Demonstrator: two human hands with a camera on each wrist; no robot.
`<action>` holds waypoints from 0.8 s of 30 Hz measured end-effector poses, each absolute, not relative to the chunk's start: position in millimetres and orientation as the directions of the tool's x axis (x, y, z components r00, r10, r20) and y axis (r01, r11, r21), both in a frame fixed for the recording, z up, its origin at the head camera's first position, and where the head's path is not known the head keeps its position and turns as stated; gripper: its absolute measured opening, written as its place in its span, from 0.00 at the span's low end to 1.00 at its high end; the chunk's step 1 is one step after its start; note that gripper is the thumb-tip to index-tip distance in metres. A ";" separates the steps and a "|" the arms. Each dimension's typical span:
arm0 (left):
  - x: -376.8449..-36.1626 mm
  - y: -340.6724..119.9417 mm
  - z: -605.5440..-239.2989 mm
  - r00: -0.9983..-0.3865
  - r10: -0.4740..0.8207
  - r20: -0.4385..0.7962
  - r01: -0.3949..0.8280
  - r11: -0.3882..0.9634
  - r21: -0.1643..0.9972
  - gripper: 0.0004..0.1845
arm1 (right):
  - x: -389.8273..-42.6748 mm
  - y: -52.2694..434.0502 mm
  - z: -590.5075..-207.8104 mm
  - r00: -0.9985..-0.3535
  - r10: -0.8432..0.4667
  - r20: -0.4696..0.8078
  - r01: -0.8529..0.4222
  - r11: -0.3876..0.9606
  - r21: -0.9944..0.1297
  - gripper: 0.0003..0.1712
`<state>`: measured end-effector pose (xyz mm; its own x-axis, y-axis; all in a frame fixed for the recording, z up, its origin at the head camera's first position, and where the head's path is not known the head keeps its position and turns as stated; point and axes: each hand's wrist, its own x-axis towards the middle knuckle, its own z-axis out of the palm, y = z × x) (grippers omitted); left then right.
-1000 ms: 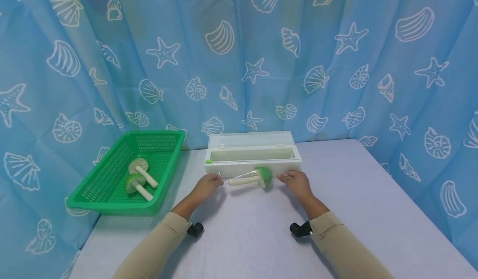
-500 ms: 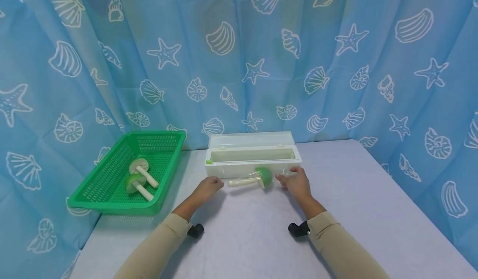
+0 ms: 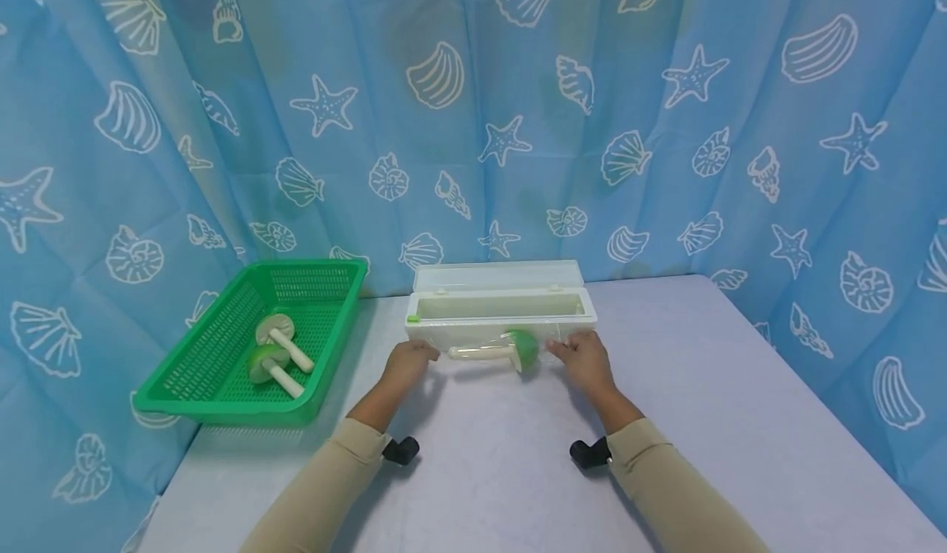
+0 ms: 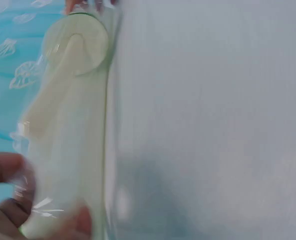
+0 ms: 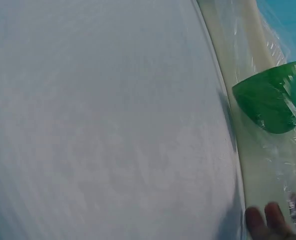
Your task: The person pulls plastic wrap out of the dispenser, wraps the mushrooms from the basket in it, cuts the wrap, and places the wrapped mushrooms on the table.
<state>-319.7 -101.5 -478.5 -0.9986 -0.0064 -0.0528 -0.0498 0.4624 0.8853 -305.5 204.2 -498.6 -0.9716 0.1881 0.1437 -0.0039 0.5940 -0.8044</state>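
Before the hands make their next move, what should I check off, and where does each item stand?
1. Mushroom between left hand and right hand, cap toward the right: ok.
2. Clear film across cap and stem: ok, glare shows on both.
3. Film snug at both ends: not ok, loose film reaches out to the fingers.
4. Firm enough pinch on the film: cannot tell.
5. Box lid out of the way: ok, flipped back.
6. Other mushrooms aside: ok, two in the green basket.

Curtained-off work nook, kind of building unclear: blue curtain [image 3: 473, 76] (shell-and-starfish print) along far, left and right sides of pale table [image 3: 488, 471].
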 end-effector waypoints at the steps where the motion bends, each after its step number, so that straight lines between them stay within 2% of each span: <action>1: -320.7 -101.6 -479.3 -0.997 -0.015 -0.072 -0.072 0.425 0.902 0.14 | -305.1 202.7 -498.3 -0.974 0.180 0.135 -0.008 0.573 -0.819 0.21; 4: -322.8 -100.9 -481.5 -0.995 -0.038 -0.090 -0.097 0.282 0.955 0.13 | -305.2 197.5 -497.7 -0.981 0.170 0.097 -0.010 0.449 -0.894 0.22; 8: -323.5 -97.5 -480.4 -0.996 -0.033 -0.081 -0.084 0.111 0.990 0.08 | -307.1 192.5 -499.3 -0.979 0.193 0.063 -0.021 0.211 -0.977 0.20; 12: -323.1 -95.2 -476.8 -0.995 -0.030 -0.099 -0.099 0.021 0.995 0.04 | -308.0 192.9 -497.1 -0.974 0.221 0.051 -0.026 0.112 -0.993 0.17; 18: -332.1 -96.1 -452.8 -0.992 -0.096 -0.078 -0.079 0.012 0.997 0.15 | -317.4 194.6 -466.5 -0.944 0.309 0.117 -0.047 0.225 -0.973 0.23; 20: -337.4 -95.6 -442.0 -0.993 -0.104 -0.055 -0.058 0.026 0.998 0.16 | -322.1 195.9 -454.6 -0.933 0.328 0.150 -0.055 0.280 -0.958 0.23; 24: -349.2 -95.1 -426.9 -0.995 -0.088 -0.037 -0.037 0.001 0.999 0.13 | -330.4 198.8 -434.1 -0.925 0.329 0.191 -0.087 0.307 -0.948 0.28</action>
